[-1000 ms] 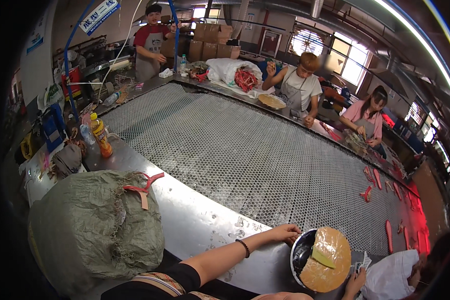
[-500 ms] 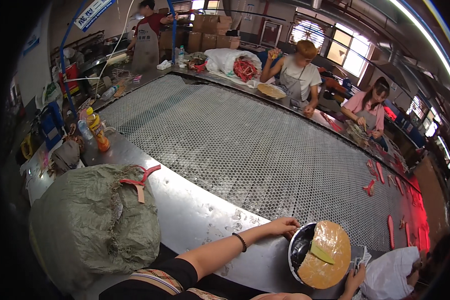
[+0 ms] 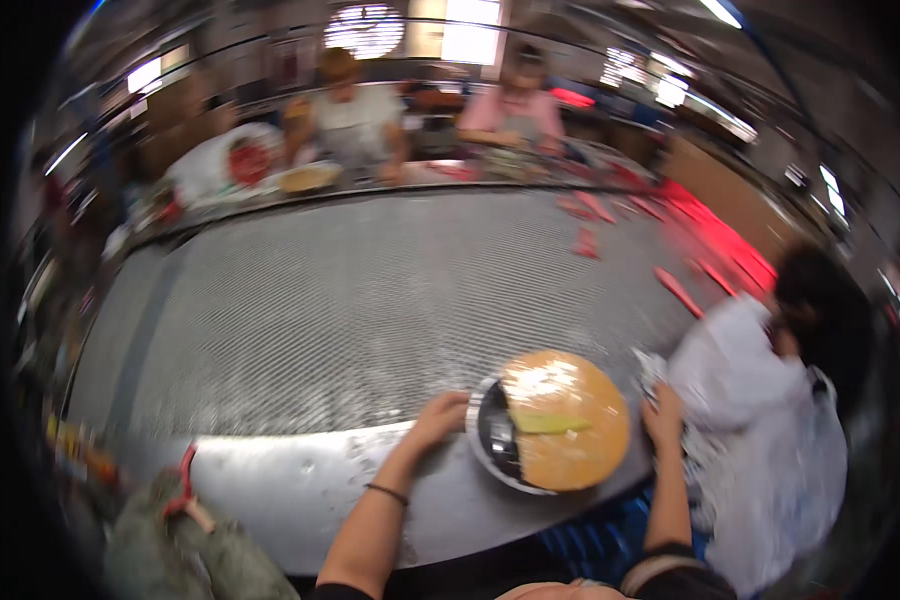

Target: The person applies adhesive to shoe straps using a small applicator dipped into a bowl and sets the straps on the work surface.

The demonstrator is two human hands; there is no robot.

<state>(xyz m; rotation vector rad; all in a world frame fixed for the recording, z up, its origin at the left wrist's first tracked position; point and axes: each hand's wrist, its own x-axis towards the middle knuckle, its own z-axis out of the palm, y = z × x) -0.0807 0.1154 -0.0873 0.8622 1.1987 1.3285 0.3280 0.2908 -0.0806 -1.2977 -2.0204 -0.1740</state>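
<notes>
A round bowl [image 3: 495, 441] with a pale rim and dark inside stands at the table's near edge. Over much of it lies a shiny orange-tan disc [image 3: 580, 390], and a yellow-green strip [image 3: 553, 424] rests on that. My left hand [image 3: 438, 418] is closed at the bowl's left rim, its fingertips blurred against it. To the right of the bowl, my right hand [image 3: 663, 415] is at the lower end of a white-grey patterned piece [image 3: 650, 368]. Blur hides whether its fingers grip that piece.
A grey honeycomb-patterned surface [image 3: 350, 300] spans the table behind a bare metal strip [image 3: 300, 470]. Red pieces [image 3: 678, 291] lie at right. A white bag [image 3: 740, 400] and a dark-haired person [image 3: 825, 325] are close on the right. Two people work opposite. A green sack [image 3: 170, 550] bulges at lower left.
The whole view has swung to the right and blurred, so the bowl and both hands appear further left. My left hand stays by the bowl's rim; my right hand shows more fully.
</notes>
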